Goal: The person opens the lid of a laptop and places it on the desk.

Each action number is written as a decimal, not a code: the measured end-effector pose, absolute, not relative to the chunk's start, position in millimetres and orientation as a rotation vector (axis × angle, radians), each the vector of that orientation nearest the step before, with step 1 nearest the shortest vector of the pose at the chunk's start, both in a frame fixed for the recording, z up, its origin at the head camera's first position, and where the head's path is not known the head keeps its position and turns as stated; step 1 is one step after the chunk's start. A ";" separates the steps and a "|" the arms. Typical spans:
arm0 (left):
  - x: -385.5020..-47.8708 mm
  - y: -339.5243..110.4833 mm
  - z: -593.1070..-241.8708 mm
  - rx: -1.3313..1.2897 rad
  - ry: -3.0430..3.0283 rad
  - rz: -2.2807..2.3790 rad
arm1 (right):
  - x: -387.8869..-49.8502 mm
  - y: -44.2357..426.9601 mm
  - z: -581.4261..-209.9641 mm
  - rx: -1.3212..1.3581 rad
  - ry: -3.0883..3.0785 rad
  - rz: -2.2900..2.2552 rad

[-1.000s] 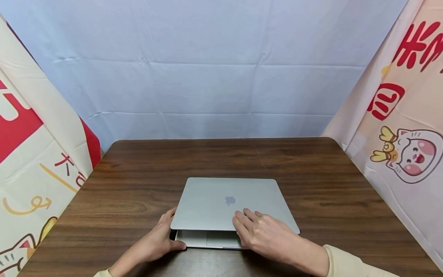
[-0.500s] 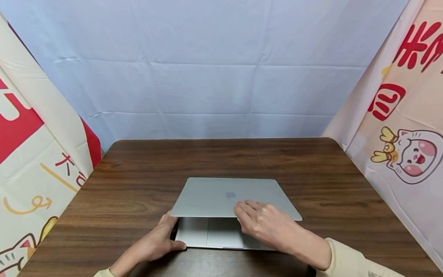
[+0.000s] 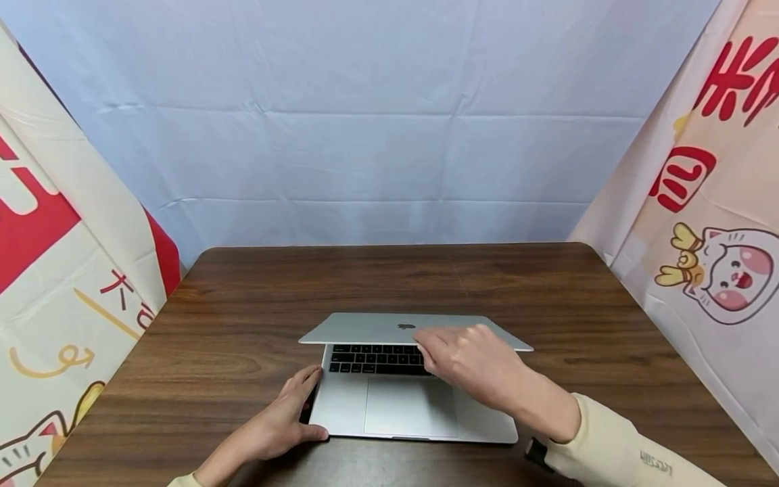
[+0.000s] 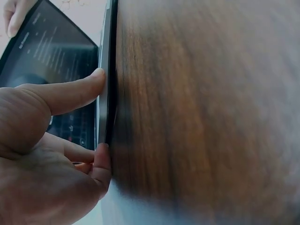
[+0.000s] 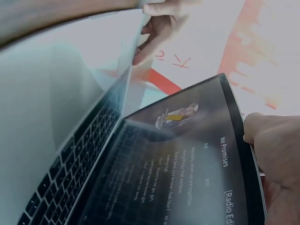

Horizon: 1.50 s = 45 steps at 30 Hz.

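A silver laptop stands partly opened on the table, its lid tilted over the black keyboard. The right hand pinches the lid's front edge right of the logo; in the right wrist view that hand is at the edge of the lit screen, which shows white text and a small picture. At the base's front left corner, the left hand grips the side, thumb on the corner, fingers along the left edge. The left wrist view shows the left hand with its thumb and fingertips against the base's edge.
The laptop rests near the front of a dark wooden table. Behind it hangs a pale blue cloth. Printed cloths with red lettering and cartoon figures hang at the left and right.
The right hand has raised the lid's front edge up and back, uncovering the keyboard and more of the trackpad. The left hand has stayed at the base's corner.
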<state>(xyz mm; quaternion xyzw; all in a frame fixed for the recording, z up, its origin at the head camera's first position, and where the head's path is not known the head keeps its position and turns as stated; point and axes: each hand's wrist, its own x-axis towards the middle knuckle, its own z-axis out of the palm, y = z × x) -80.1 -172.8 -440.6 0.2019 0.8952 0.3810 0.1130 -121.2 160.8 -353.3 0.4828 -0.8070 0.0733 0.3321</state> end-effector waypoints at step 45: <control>-79.9 -172.5 -443.8 0.585 2.611 1.158 | -165.1 161.7 -336.4 1.115 -2.066 0.171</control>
